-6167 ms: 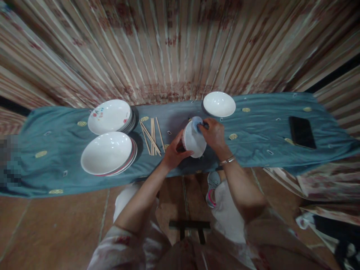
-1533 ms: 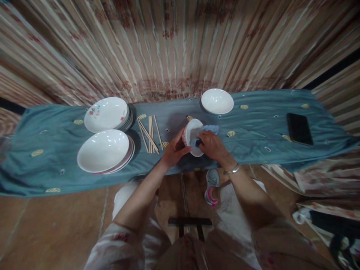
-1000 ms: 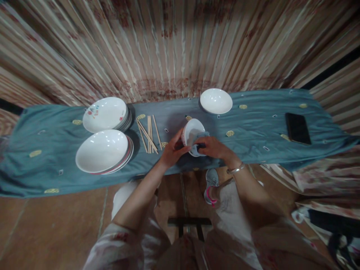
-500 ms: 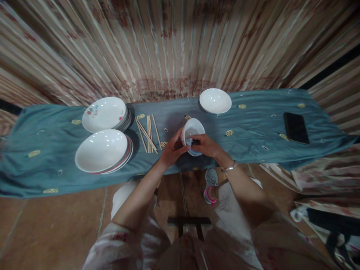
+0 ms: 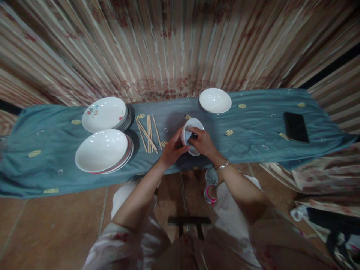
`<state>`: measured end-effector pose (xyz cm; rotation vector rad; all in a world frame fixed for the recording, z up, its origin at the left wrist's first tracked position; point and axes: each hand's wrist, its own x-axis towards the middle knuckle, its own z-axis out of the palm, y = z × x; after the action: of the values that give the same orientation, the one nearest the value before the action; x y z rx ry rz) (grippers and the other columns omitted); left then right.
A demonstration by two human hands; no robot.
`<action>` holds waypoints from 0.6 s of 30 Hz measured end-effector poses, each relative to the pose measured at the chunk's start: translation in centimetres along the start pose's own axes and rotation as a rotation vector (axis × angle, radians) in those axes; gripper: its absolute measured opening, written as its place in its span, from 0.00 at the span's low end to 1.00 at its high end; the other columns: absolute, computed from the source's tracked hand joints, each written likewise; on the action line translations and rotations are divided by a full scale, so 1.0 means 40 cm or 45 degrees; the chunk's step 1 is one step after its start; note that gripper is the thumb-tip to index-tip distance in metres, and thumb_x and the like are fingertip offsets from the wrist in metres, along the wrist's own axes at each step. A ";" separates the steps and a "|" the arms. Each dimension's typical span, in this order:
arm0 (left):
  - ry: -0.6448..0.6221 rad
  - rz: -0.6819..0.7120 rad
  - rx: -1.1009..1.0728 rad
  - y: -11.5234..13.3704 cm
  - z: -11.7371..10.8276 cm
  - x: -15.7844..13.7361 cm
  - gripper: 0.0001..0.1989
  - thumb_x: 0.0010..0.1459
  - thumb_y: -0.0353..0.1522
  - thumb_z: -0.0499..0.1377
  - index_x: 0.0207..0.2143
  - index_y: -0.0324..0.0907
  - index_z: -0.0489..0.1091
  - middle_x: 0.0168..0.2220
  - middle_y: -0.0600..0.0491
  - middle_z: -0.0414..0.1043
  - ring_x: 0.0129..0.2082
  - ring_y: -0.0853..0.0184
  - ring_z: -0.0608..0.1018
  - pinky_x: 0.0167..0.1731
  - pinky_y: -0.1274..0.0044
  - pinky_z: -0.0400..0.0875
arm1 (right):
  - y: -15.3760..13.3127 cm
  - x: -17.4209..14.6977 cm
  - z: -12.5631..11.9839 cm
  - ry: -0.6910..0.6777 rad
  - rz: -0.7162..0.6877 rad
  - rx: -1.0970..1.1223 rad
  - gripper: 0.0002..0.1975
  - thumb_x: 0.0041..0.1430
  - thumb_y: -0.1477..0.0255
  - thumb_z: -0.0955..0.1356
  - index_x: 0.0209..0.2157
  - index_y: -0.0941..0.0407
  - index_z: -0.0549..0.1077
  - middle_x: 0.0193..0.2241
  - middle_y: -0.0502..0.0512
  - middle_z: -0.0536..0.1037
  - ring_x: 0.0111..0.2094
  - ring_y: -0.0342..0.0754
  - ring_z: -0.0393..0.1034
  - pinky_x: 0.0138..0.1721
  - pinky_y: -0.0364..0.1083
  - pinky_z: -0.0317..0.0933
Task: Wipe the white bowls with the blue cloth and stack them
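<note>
Left hand (image 5: 172, 150) grips the small bowl (image 5: 194, 123) by its side, thumb near the rim; bowl's tilted, mouth toward me, over the tablecloth (image 5: 253, 142). Can't tell if its base touches. Right hand (image 5: 203, 141) is inside, fingers closed on a blue cloth (image 5: 187, 138); dark bit by the fingers unclear. Looks like wiping. To do it well, I'd hold the left grip firm, press the cloth flat, follow the curve round to the rim and keep my left thumb clear. Elbow room matters: chopsticks (image 5: 150, 135) lie near my left hand.
</note>
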<state>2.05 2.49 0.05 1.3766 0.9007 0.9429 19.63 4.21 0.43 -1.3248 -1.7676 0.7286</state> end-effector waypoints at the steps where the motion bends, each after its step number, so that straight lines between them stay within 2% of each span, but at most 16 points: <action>1: -0.002 0.004 0.006 0.000 0.000 0.000 0.45 0.50 0.44 0.70 0.68 0.45 0.60 0.66 0.45 0.66 0.61 0.50 0.74 0.62 0.59 0.68 | -0.002 0.001 0.000 0.015 -0.009 -0.024 0.20 0.49 0.76 0.66 0.45 0.55 0.79 0.45 0.54 0.83 0.46 0.52 0.77 0.52 0.50 0.68; 8: -0.023 0.018 0.011 0.003 0.001 -0.001 0.46 0.51 0.45 0.70 0.68 0.44 0.59 0.67 0.44 0.65 0.62 0.50 0.73 0.62 0.60 0.69 | -0.007 0.014 -0.001 0.072 -0.065 -0.223 0.16 0.53 0.78 0.65 0.43 0.54 0.77 0.43 0.57 0.82 0.47 0.54 0.75 0.54 0.52 0.66; 18: -0.008 -0.004 -0.018 0.010 0.002 -0.001 0.45 0.50 0.44 0.70 0.68 0.45 0.60 0.66 0.44 0.66 0.59 0.51 0.76 0.60 0.61 0.70 | 0.004 0.017 -0.020 -0.021 -0.124 -0.573 0.16 0.59 0.80 0.63 0.46 0.58 0.75 0.48 0.64 0.79 0.52 0.57 0.70 0.58 0.54 0.61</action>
<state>2.12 2.42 0.43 1.3654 0.8899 0.9406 20.31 4.92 0.89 -1.5074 -2.0715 0.2941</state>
